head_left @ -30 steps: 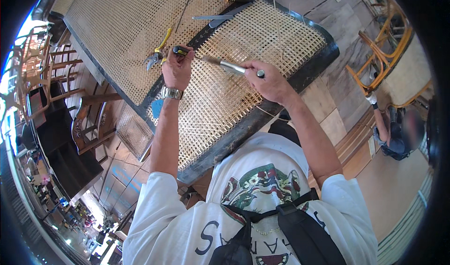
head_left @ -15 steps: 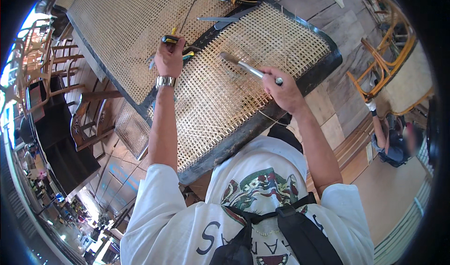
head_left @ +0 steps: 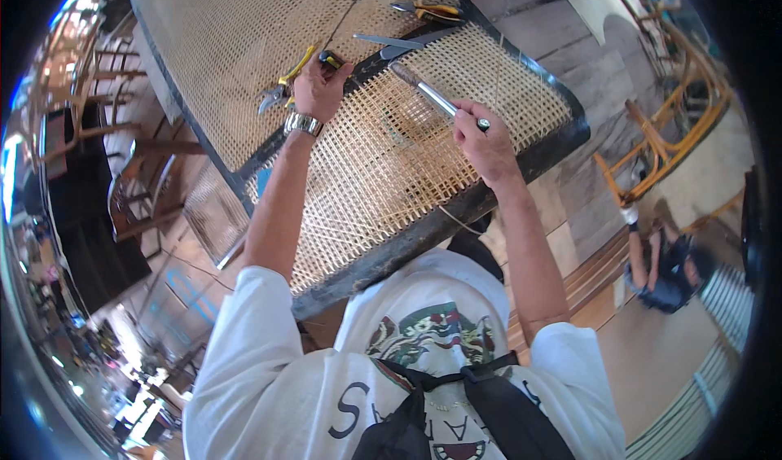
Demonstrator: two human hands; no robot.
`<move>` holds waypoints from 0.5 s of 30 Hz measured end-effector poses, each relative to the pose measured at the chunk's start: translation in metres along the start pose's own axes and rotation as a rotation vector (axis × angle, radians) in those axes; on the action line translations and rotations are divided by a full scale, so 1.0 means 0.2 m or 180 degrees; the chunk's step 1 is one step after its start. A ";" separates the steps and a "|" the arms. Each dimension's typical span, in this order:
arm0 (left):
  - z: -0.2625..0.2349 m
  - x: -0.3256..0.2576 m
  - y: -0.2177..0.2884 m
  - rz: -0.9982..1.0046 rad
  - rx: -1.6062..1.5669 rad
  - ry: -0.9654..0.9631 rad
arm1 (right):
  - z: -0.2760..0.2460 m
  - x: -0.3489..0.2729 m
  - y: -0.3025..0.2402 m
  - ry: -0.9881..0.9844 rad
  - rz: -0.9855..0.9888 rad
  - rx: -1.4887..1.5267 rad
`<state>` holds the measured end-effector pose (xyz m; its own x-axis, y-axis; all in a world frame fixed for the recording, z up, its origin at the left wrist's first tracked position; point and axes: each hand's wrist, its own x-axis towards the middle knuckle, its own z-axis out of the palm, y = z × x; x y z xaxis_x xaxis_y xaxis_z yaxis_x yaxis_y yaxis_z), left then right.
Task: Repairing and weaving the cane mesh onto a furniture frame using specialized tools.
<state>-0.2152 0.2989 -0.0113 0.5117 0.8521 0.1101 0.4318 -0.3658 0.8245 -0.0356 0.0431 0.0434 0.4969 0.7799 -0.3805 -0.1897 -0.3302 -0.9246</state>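
Note:
A large dark-framed panel of woven cane (head_left: 269,45) lies before me. My left hand (head_left: 319,89), with a metal watch on its wrist, is closed round a black-and-yellow tool handle (head_left: 330,59); the rest of that tool is hidden. A thin hooked metal rod (head_left: 342,18) runs out beyond this hand; I cannot tell whether it belongs to the handle. Yellow-handled pruning shears (head_left: 281,92) lie just left of the fingers. My right hand (head_left: 486,142) grips a tool with a silver shaft (head_left: 440,100) and a brown-grey far end over the cane; its kind is unclear.
Pliers (head_left: 436,10) with orange-and-black handles and a grey blade (head_left: 391,41) lie toward the panel's far side. A loose cane strand (head_left: 460,222) hangs over the near edge. Wooden chair frames (head_left: 672,134) stand at right, where another person (head_left: 668,269) works. More chairs (head_left: 151,187) stand left.
My left hand has shifted right across the cane with the black-and-yellow handle, uncovering the pruning shears. My right hand keeps its grip on the silver-shafted tool. The whole view has shifted slightly.

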 end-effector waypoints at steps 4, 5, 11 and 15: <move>-0.03 0.01 -0.04 -0.0113 0.0108 0.0070 | 0.01 0.05 -0.06 0.0098 -0.0042 0.0457; -0.04 0.02 -0.13 -0.0114 -0.0093 0.0170 | 0.02 0.04 -0.10 0.0118 0.0009 0.0477; -0.09 -0.05 -0.16 -0.0384 -0.0256 0.0172 | -0.07 0.05 -0.11 0.0113 0.0002 0.0581; -0.08 -0.09 -0.08 -0.0694 -0.0428 0.0097 | -0.15 0.02 -0.08 0.0138 0.0034 0.0988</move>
<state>-0.2429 0.2955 -0.0179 0.3939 0.9170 -0.0632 0.4256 -0.1210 0.8968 -0.0055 0.0353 0.0573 0.5279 0.7518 -0.3952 -0.4411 -0.1550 -0.8840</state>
